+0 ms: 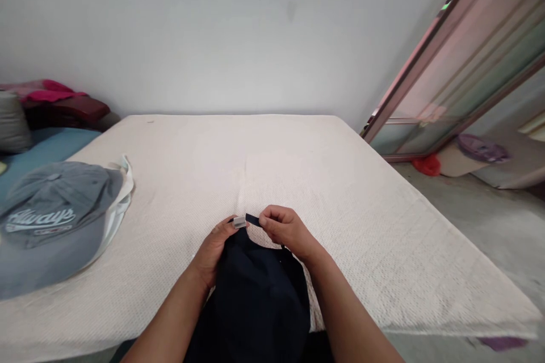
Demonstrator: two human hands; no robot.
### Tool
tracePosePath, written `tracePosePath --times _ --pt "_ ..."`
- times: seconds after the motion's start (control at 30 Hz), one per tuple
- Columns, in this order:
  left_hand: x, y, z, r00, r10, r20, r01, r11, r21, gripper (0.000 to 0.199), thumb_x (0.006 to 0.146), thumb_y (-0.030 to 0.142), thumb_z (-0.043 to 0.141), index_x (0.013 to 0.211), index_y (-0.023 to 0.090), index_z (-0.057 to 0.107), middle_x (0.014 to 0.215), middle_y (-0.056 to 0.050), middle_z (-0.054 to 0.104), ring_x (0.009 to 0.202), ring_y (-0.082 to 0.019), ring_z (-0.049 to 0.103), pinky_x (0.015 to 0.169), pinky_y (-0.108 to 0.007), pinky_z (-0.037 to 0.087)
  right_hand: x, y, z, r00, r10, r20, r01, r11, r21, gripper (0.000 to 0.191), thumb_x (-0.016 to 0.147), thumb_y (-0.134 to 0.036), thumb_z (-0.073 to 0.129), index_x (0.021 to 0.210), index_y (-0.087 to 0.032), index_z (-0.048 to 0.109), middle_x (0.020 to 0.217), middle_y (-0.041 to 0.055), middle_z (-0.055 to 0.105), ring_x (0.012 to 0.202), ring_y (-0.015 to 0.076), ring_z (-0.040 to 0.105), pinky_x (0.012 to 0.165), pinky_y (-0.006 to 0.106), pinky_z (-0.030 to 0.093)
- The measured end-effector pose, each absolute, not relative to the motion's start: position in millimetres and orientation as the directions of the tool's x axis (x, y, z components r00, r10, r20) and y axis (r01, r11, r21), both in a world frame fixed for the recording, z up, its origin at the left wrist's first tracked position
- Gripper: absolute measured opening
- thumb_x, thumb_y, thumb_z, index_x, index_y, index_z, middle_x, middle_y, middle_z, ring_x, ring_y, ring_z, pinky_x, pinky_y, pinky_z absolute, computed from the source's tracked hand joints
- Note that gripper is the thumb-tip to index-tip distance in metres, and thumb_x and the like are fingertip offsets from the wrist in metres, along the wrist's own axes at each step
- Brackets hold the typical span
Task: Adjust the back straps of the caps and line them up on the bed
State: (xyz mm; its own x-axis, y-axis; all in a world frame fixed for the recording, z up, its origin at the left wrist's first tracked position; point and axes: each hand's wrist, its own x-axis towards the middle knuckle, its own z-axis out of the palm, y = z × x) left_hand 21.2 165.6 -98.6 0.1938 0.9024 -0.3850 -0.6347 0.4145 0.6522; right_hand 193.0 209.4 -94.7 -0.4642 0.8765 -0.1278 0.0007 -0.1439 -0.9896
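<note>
A dark navy cap (259,289) is at the table's front edge, its back opening turned away from me. Between the fingers of my left hand (212,254) is the cap's metal buckle (239,222), and that hand also rests along the cap's left side. My right hand (289,229) is closed, pinching the narrow dark strap (252,219) to the right of the buckle. Strap and buckle meet or lie very close together; I cannot tell whether the strap passes through. The cap's lower part runs out of view below.
A white textured cloth covers the table (340,181). Stacked grey and pale caps (55,210) lie at the left. Beyond the left edge is a blue surface (63,142) with a grey cushion (12,122). A white wall stands behind; a lined bin (468,156) is on the floor at right.
</note>
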Motion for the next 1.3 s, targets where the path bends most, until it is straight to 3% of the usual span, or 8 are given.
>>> tracePosePath --times 0.23,0.57,0.77,0.9,1.07,1.3 --pt "20.7 166.7 -102.0 0.200 0.906 -0.374 -0.632 0.411 0.657 0.011 0.072 0.024 0.071 0.077 0.016 0.067 0.070 -0.001 0.066 0.064 -0.013 0.060 0.066 -0.023 0.046 194.6 209.0 -94.5 -0.478 0.870 -0.122 -0.134 -0.210 -0.969 0.026 0.080 -0.040 0.062 0.071 -0.019 0.052 0.054 -0.0070 0.037 0.045 0.0060 0.030 0.044 0.022 0.022" --pt "17.4 165.0 -105.2 0.162 0.907 -0.390 -0.619 0.401 0.675 0.008 0.075 0.022 0.069 0.080 0.017 0.065 0.071 0.000 0.066 0.061 -0.012 0.060 0.061 -0.022 0.046 195.7 207.6 -93.5 -0.565 0.815 -0.127 -0.085 -0.211 -0.974 0.026 0.081 -0.041 0.063 0.073 -0.018 0.055 0.053 -0.0070 0.037 0.047 0.0064 0.029 0.045 0.022 0.020" --pt "17.7 164.8 -108.8 0.227 0.871 -0.436 -0.668 0.465 0.581 0.012 0.075 0.024 0.069 0.082 0.015 0.068 0.072 -0.003 0.068 0.064 -0.014 0.062 0.066 -0.025 0.049 199.0 207.5 -93.0 -0.610 0.782 -0.125 -0.116 -0.245 -0.963 0.028 0.081 -0.042 0.064 0.073 -0.017 0.055 0.052 -0.0075 0.036 0.047 0.0059 0.028 0.046 0.022 0.020" --pt "17.5 165.0 -107.3 0.226 0.849 -0.478 -0.678 0.489 0.548 0.011 0.074 0.025 0.069 0.078 0.015 0.067 0.068 -0.001 0.067 0.058 -0.012 0.061 0.059 -0.022 0.048 199.6 207.6 -93.2 -0.624 0.774 -0.109 -0.128 -0.240 -0.962 0.028 0.081 -0.042 0.064 0.075 -0.016 0.056 0.051 -0.0079 0.036 0.046 0.0056 0.029 0.046 0.022 0.020" --pt "18.1 164.1 -99.9 0.249 0.842 -0.479 -0.622 0.518 0.587 0.014 0.072 0.027 0.071 0.070 0.015 0.065 0.056 0.000 0.062 0.044 -0.011 0.054 0.045 -0.021 0.042 198.9 207.8 -93.1 -0.641 0.760 -0.105 -0.112 -0.228 -0.967 0.025 0.082 -0.040 0.063 0.079 -0.016 0.060 0.051 -0.0072 0.039 0.046 0.0053 0.029 0.045 0.021 0.020" --pt "16.9 164.6 -100.1 0.205 0.885 -0.419 -0.548 0.458 0.700 0.015 0.069 0.023 0.074 0.079 0.015 0.066 0.065 -0.001 0.065 0.054 -0.012 0.058 0.054 -0.021 0.045 197.9 207.5 -96.3 -0.632 0.768 -0.103 -0.102 -0.214 -0.971 0.020 0.083 -0.036 0.063 0.080 -0.016 0.061 0.052 -0.0070 0.039 0.046 0.0054 0.031 0.044 0.021 0.021"
